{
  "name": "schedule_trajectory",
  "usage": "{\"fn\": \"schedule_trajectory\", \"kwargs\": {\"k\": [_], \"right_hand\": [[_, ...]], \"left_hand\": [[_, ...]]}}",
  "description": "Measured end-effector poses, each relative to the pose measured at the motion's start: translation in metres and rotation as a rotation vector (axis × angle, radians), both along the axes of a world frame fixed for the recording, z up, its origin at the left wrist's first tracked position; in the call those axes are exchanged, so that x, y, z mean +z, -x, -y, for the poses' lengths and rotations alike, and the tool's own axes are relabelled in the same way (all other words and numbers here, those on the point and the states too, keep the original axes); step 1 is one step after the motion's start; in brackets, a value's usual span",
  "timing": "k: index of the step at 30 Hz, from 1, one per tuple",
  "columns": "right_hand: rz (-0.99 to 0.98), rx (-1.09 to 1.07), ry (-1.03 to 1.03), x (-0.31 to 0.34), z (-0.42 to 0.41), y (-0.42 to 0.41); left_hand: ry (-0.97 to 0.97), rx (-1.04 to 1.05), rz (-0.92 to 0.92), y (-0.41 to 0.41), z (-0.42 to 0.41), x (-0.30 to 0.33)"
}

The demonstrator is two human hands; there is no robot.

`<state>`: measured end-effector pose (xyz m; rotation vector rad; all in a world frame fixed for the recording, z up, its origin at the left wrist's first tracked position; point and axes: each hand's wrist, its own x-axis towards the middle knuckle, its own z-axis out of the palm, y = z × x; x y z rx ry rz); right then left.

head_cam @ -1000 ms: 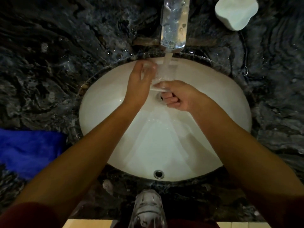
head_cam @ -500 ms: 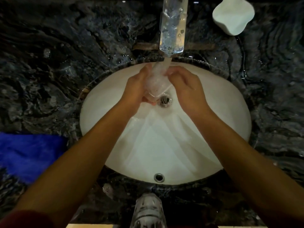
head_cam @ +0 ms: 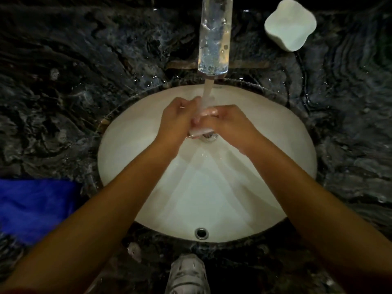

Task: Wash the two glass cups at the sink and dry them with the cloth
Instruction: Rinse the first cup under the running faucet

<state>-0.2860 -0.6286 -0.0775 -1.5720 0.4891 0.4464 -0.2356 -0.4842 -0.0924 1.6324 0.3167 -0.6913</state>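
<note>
A clear glass cup (head_cam: 200, 130) is held between both hands over the drain (head_cam: 209, 137) of the white sink (head_cam: 275, 145), under the stream of water (head_cam: 207, 94) from the faucet (head_cam: 214, 37). My left hand (head_cam: 180, 117) wraps it from the left, and my right hand (head_cam: 229, 122) wraps it from the right. Most of the cup is hidden by fingers and water. A second glass cup (head_cam: 187, 274) stands on the counter at the sink's near edge. The blue cloth (head_cam: 34, 209) lies on the counter at the left.
A white soap dish (head_cam: 290, 24) sits on the dark marble counter (head_cam: 84, 71) at the back right. An overflow hole (head_cam: 201, 233) shows in the sink's near wall. Water runs down the basin toward me.
My right hand came up from below the cup to its right side, then both hands closed in tighter round it and lowered it a little toward the drain.
</note>
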Motion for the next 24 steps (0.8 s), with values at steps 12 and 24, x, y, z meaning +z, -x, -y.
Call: {"fn": "schedule_trajectory", "kwargs": {"k": [12, 24], "right_hand": [[-0.328, -0.356, -0.473, -0.007, -0.003, -0.013], [0.104, -0.356, 0.084, -0.002, -0.018, -0.004]], "left_hand": [[-0.230, -0.321, 0.802, 0.021, -0.003, -0.021], [-0.076, 0.123, 0.101, 0.005, 0.037, -0.010]]}}
